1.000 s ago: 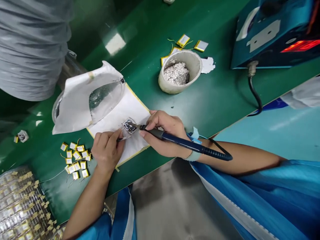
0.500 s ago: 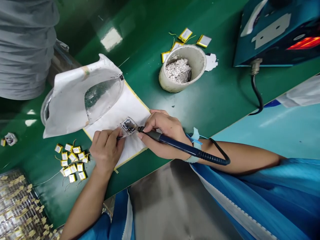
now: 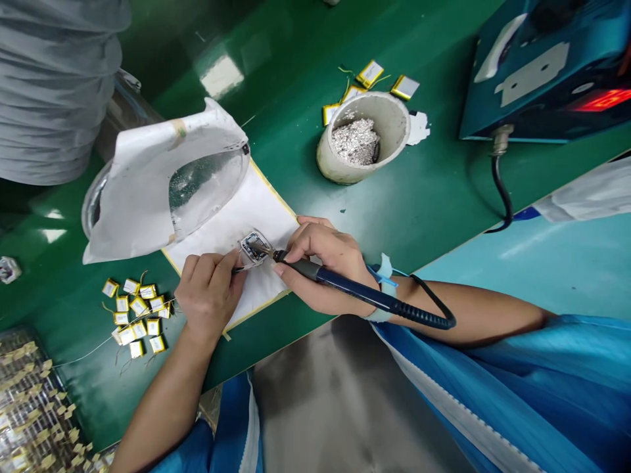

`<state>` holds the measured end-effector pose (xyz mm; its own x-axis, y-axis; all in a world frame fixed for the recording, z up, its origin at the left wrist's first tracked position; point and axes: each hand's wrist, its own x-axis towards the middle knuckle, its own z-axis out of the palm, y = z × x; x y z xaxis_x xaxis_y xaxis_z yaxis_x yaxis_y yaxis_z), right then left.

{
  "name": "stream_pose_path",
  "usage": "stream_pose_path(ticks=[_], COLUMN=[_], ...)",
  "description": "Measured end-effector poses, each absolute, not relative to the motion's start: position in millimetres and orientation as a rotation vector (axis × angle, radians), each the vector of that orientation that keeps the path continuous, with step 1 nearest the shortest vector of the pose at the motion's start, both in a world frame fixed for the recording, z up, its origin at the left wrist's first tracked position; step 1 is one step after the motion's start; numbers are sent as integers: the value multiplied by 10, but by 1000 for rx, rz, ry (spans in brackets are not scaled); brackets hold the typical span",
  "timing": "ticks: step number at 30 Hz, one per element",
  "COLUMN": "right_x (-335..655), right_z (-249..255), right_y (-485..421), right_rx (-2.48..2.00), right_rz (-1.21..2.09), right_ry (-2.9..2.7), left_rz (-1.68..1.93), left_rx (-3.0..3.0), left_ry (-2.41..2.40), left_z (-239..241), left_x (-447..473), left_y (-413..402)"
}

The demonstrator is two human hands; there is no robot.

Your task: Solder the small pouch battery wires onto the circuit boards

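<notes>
My right hand (image 3: 328, 266) is closed around a soldering iron (image 3: 352, 289) with a dark blue handle, its tip over a small square device (image 3: 255, 247) whose inside shows circuit parts. Whether the tip touches them I cannot tell. At the device's left edge, my left hand (image 3: 210, 289) pinches a thin solder wire (image 3: 98, 346), which trails away to the left across the bench. My left fingertips partly hide the near edge of the device. Under the device lies a white sheet (image 3: 261, 190) with yellow taped edges.
Several small yellow-edged batteries (image 3: 139, 307) lie left of my hand. A pot (image 3: 340, 171) of silvery bits stands beyond, with more batteries (image 3: 405, 87) behind it. A paper-covered clear dome (image 3: 142, 190) leans over the sheet. The blue soldering station (image 3: 522, 85) is at upper right.
The view has shifted slightly, so the batteries and pot sit a little differently in the picture. Both hands keep their grips, with the iron tip still at the device.
</notes>
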<state>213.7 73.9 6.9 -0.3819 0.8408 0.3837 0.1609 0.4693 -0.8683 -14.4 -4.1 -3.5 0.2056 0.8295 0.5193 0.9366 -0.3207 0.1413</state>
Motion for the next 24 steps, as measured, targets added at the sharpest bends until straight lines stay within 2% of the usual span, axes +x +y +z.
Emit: stream_pose_path(ticks=[10, 16, 19, 24], right_x=[2131, 2165, 2184, 2167], right_z=[65, 86, 79, 53], right_y=[745, 749, 743, 727], right_rx=[-852, -844, -846, -829], right_rz=[941, 944, 951, 948], right_ry=[-1839, -1739, -1718, -1670], left_rz=[-772, -682, -632, -588], left_rx=[-2259, -2491, -2581, -2173], left_ry=[-1695, -1753, -1914, -2342], left_z=[-50, 279, 457, 499], left_x=[-162, 11, -71, -542], left_y=[-16, -338, -607, -714])
